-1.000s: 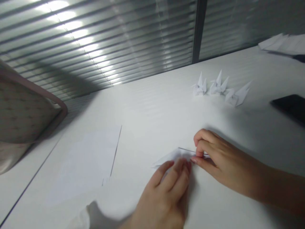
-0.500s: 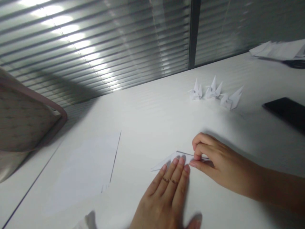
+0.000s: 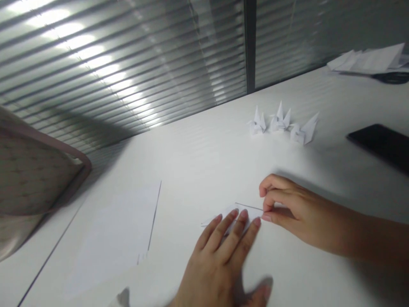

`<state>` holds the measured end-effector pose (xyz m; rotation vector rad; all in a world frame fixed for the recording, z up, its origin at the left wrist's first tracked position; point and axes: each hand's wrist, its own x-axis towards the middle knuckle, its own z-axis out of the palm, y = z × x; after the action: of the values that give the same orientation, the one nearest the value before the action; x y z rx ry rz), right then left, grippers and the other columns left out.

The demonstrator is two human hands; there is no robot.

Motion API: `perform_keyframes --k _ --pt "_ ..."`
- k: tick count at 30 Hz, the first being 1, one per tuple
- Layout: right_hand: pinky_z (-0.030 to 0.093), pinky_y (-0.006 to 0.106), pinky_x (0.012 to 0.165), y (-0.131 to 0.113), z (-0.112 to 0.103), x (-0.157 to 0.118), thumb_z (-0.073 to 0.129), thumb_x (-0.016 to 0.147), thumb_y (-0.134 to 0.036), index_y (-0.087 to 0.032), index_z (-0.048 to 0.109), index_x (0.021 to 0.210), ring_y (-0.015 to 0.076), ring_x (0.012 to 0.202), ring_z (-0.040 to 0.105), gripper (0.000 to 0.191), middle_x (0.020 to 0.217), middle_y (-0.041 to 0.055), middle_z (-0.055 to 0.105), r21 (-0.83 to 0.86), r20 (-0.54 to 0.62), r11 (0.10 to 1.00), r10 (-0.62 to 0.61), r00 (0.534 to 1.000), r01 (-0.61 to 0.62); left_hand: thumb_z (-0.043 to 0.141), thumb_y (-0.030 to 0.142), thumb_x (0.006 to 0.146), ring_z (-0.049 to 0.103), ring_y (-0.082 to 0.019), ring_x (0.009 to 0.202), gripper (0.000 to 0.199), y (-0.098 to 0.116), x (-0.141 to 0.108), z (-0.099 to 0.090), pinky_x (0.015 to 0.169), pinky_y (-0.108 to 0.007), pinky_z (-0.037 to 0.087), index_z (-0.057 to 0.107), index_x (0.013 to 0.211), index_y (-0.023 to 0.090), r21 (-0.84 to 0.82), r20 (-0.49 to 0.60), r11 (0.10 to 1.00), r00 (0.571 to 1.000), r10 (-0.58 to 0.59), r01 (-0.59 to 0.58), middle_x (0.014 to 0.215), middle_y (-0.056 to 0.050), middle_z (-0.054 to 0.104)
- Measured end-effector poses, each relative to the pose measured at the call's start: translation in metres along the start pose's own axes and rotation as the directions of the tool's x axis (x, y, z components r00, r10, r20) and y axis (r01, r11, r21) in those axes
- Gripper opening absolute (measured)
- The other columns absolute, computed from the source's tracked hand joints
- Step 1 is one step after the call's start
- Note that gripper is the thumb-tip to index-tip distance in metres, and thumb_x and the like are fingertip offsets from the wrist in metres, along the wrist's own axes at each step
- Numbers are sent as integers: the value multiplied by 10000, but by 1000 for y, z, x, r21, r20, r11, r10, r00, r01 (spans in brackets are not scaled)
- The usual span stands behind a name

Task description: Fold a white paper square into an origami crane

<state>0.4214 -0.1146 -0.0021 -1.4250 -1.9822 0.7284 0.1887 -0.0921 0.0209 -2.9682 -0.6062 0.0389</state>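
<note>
A small folded piece of white paper lies flat on the white table. My left hand rests over it with the fingers spread, their tips pressing on the paper and covering much of it. At the paper's right end, my right hand pinches the edge between thumb and bent forefinger. Three folded paper cranes stand farther back: a left one, a middle one and a right one.
A white sheet lies on the left. Behind it stands a patterned bag. A black phone is at the right, with folded papers and black-handled scissors beyond. Window blinds border the table's back.
My left fingers have spread wider on the paper, and the forward fingertips shifted right. My right pinch has slid slightly rightward along the paper's end. The view has shifted a little.
</note>
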Motion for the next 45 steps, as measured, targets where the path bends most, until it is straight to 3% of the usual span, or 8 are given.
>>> perform_keyframes --k 8,14,21,25,32,40,45 --pt "429 296 914 -5 2 -2 492 910 -99 -218 505 784 149 1013 556 174 1032 33 548 -114 -79 993 -52 996 43 508 581 869 483 -293 1304 724 3 -3 1 1004 -426 478 413 1443 149 -18 -10 1000 1000 -13 12 1461 -84 437" --pt "443 322 886 -3 3 -4 485 912 -108 -219 521 812 159 972 559 154 1010 34 551 -159 -76 985 -75 994 62 525 587 850 456 -287 1325 754 3 -4 1 1034 -420 447 385 1459 165 -61 3 998 1000 -26 26 1475 -69 424" --pt "460 320 882 2 -2 -3 551 879 -155 -228 571 760 173 999 560 141 1023 27 544 -19 -65 999 25 998 -26 453 592 894 431 -260 1346 683 3 1 2 1082 -411 387 331 1483 269 -181 28 981 997 -67 71 1482 -5 427" --pt "467 330 893 3 -5 -2 544 889 -221 -238 592 755 183 1015 560 144 1044 27 544 17 -58 998 64 996 -63 408 574 931 428 -229 1349 628 2 2 0 1113 -378 340 342 1477 272 -227 17 968 994 -106 107 1483 3 426" --pt "446 382 947 3 -4 -6 507 915 -192 -222 566 766 209 1080 544 163 1073 56 539 -135 -63 991 -25 998 16 408 579 932 434 -218 1345 620 6 -2 -1 1134 -357 297 374 1463 261 -266 -12 957 992 -122 114 1471 8 447" --pt "456 426 873 0 2 -10 439 938 -131 -207 549 806 241 956 569 188 968 79 564 -345 -80 930 -162 984 125 442 566 922 428 -197 1346 620 10 -1 -2 1167 -335 235 399 1451 246 -300 -18 945 990 -138 126 1469 23 450" --pt "433 453 845 1 4 -12 453 937 -141 -202 534 787 247 898 552 181 902 70 545 -351 -93 930 -147 985 106 433 550 935 404 -185 1363 604 8 -2 0 1176 -331 219 399 1449 233 -313 -18 940 989 -148 135 1472 22 447"
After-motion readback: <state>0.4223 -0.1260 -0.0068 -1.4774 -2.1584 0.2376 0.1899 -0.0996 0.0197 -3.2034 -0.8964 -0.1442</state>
